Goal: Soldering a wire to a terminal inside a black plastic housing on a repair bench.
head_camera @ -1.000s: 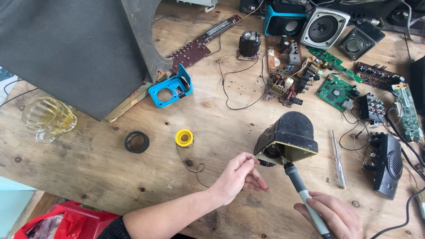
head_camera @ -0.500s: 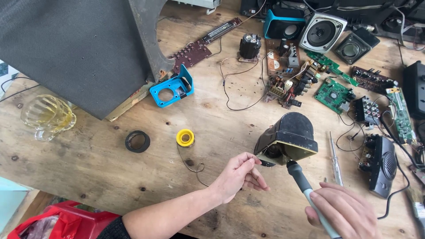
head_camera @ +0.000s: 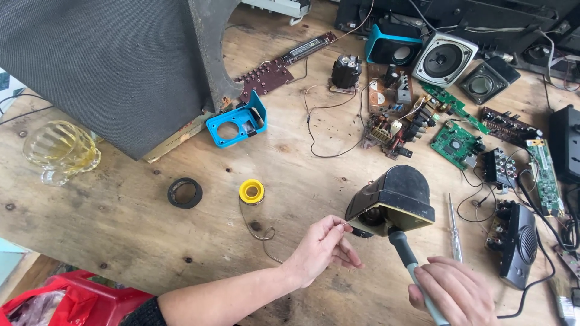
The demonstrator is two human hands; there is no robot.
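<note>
Soldering step in hand, judged. Left hand (head_camera: pixel 323 247) pinches thin solder wire (head_camera: pixel 260 232) at dark domed housing (head_camera: pixel 393 202), mid-bench; right hand (head_camera: pixel 456 293) grips grey-handled soldering iron (head_camera: pixel 408 262). Next: steady tip contact.

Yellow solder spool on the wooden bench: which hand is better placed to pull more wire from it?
Probably the left hand: it pinches the thin solder wire trailing from the yellow solder spool on its side. The right hand grips the grey-handled soldering iron at the dark speaker housing.
</note>
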